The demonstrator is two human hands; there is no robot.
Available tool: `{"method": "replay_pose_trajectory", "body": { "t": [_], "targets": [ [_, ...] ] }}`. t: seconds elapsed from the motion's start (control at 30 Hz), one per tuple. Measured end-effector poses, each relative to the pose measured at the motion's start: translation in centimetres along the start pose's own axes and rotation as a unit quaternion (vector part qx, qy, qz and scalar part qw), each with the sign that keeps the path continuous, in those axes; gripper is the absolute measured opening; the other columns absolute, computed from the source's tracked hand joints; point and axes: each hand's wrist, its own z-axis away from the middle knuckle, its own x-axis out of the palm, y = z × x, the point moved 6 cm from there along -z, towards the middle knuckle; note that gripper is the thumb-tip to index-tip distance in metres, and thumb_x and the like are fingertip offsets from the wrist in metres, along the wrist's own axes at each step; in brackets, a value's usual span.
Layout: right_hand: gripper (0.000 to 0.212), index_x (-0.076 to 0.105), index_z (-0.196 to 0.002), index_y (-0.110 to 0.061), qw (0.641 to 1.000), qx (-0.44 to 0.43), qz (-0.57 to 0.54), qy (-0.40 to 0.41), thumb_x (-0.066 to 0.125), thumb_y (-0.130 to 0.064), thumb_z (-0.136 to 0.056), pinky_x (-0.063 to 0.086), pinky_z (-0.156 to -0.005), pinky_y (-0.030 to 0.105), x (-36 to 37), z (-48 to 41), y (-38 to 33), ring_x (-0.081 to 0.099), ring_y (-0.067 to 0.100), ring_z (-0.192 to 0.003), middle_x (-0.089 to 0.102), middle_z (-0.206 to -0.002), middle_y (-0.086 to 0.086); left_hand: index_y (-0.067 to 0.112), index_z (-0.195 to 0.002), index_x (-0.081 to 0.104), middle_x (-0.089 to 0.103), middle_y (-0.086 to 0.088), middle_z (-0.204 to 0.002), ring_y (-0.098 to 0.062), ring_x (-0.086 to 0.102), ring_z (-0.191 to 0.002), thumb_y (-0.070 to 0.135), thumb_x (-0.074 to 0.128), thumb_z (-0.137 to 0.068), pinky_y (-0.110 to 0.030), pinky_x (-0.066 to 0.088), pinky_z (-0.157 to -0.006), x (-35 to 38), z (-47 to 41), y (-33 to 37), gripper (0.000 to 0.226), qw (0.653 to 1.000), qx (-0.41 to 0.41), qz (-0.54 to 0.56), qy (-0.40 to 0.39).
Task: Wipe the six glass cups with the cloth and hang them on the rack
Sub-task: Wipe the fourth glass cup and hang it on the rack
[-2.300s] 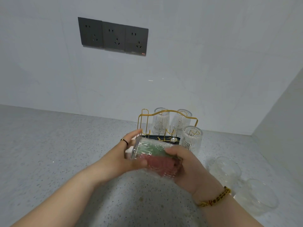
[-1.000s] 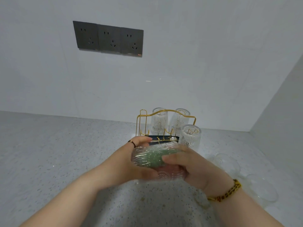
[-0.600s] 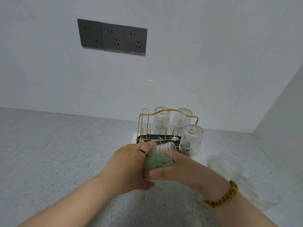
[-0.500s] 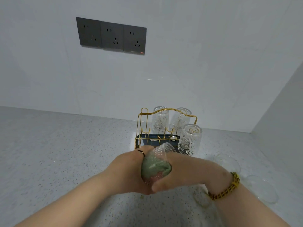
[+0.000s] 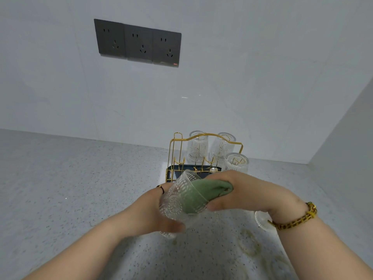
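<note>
My left hand [image 5: 149, 213] grips an embossed glass cup [image 5: 177, 201] held above the counter, its mouth tilted up and to the right. A green cloth [image 5: 203, 191] is stuffed into the cup, and my right hand [image 5: 248, 190] pinches the end that sticks out. Behind them stands the gold wire rack [image 5: 177, 150] on a dark tray, with three glass cups hung upside down: two at the back [image 5: 197, 146] [image 5: 222, 148] and one at the front right [image 5: 236, 162]. Part of another glass cup [image 5: 262, 220] shows under my right wrist.
The speckled grey counter [image 5: 70, 188] runs to a white back wall with three dark sockets [image 5: 139, 43]. A side wall [image 5: 347, 138] closes the right end.
The cup has tilted so its mouth faces up and right. My right hand has drawn back from the cup with the cloth's end, and more green cloth shows outside the rim.
</note>
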Motion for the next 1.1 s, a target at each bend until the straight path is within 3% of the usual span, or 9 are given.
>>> {"method": "replay_pose_trajectory", "body": {
  "t": [0.17, 0.33, 0.4, 0.57, 0.67, 0.8, 0.9, 1.0, 1.1],
  "targets": [
    [0.018, 0.066, -0.085, -0.017, 0.944, 0.004, -0.290, 0.157, 0.060, -0.014, -0.068, 0.044, -0.043, 0.022, -2.2, 1.1, 2.3, 0.058, 0.018, -0.049, 0.067, -0.063, 0.005, 0.049, -0.092, 0.038, 0.053, 0.028, -0.093, 0.033, 0.047, -0.076, 0.006, 0.080, -0.063, 0.008, 0.035, -0.065, -0.6, 0.2, 0.0, 0.067, 0.997, 0.011, 0.046, 0.062],
    [0.025, 0.060, -0.108, 0.003, 0.857, 0.003, -0.431, 0.284, 0.049, -0.005, -0.086, 0.054, -0.052, 0.028, -2.2, 1.4, 4.5, 0.065, 0.022, -0.065, 0.067, -0.083, 0.015, 0.041, -0.088, 0.045, 0.056, 0.021, -0.089, 0.029, 0.052, -0.070, 0.003, 0.080, -0.059, 0.006, 0.038, -0.060, -1.2, 0.1, 0.1, 0.059, 0.986, 0.016, 0.118, 0.112],
    [0.026, 0.061, -0.106, 0.000, 0.800, -0.021, -0.513, 0.311, 0.047, -0.006, -0.084, 0.057, -0.061, 0.028, -1.9, 1.4, 4.8, 0.067, 0.019, -0.073, 0.070, -0.087, 0.011, 0.040, -0.088, 0.047, 0.057, 0.020, -0.090, 0.022, 0.056, -0.074, 0.011, 0.078, -0.053, 0.003, 0.040, -0.060, -1.3, 0.0, 0.1, 0.055, 0.982, 0.014, 0.140, 0.126],
    [0.026, 0.070, -0.088, -0.011, 0.671, -0.042, -0.657, 0.340, 0.049, -0.021, -0.077, 0.054, -0.068, 0.032, -0.3, 1.4, 5.7, 0.068, 0.014, -0.067, 0.072, -0.080, 0.004, 0.036, -0.082, 0.044, 0.054, 0.019, -0.086, 0.007, 0.050, -0.077, -0.001, 0.079, -0.062, -0.006, 0.038, -0.059, -1.7, 0.0, 0.2, 0.055, 0.965, 0.005, 0.182, 0.189],
    [0.031, 0.077, -0.075, -0.014, 0.621, -0.054, -0.706, 0.336, 0.069, -0.031, -0.050, 0.057, -0.065, 0.031, 0.6, 1.5, 5.9, 0.071, 0.016, -0.072, 0.074, -0.085, 0.005, 0.035, -0.080, 0.040, 0.051, 0.018, -0.084, 0.007, 0.049, -0.074, -0.006, 0.074, -0.066, -0.006, 0.041, -0.053, -1.9, 0.0, 0.2, 0.055, 0.957, -0.003, 0.191, 0.216],
    [0.073, 0.075, -0.088, -0.013, 0.632, -0.074, -0.713, 0.295, 0.088, -0.042, -0.022, 0.053, -0.079, 0.037, 1.1, 0.7, 5.4, 0.070, 0.020, -0.090, 0.073, -0.101, 0.008, 0.040, -0.086, 0.038, 0.049, 0.022, -0.091, 0.008, 0.048, -0.080, -0.001, 0.078, -0.063, -0.002, 0.042, -0.055, -1.6, -0.1, 0.6, 0.061, 0.970, 0.015, 0.145, 0.195],
    [0.087, 0.069, -0.103, -0.007, 0.647, -0.078, -0.718, 0.244, 0.084, -0.056, -0.032, 0.051, -0.088, 0.040, 1.7, -0.4, 3.9, 0.065, 0.026, -0.103, 0.069, -0.110, 0.013, 0.043, -0.089, 0.038, 0.050, 0.024, -0.094, 0.008, 0.049, -0.084, 0.003, 0.079, -0.062, 0.001, 0.042, -0.058, -0.9, -0.1, 0.9, 0.063, 0.977, 0.022, 0.118, 0.174],
    [0.082, 0.069, -0.094, -0.002, 0.659, -0.073, -0.718, 0.212, 0.070, -0.069, -0.046, 0.053, -0.078, 0.036, 2.8, -1.2, 2.6, 0.064, 0.028, -0.083, 0.067, -0.084, 0.013, 0.042, -0.089, 0.038, 0.050, 0.025, -0.092, 0.012, 0.050, -0.080, 0.002, 0.077, -0.063, 0.005, 0.038, -0.059, -0.5, 0.1, 1.3, 0.062, 0.975, 0.031, 0.121, 0.185],
    [0.061, 0.072, -0.084, -0.008, 0.651, -0.026, -0.726, 0.221, 0.054, -0.061, -0.060, 0.053, -0.073, 0.034, 4.5, -1.8, 3.1, 0.062, 0.028, -0.082, 0.065, -0.087, 0.015, 0.038, -0.086, 0.039, 0.049, 0.021, -0.090, 0.026, 0.051, -0.072, -0.003, 0.079, -0.061, 0.006, 0.038, -0.057, -0.4, 0.2, 1.7, 0.063, 0.963, 0.049, 0.159, 0.210]
  ]
}}
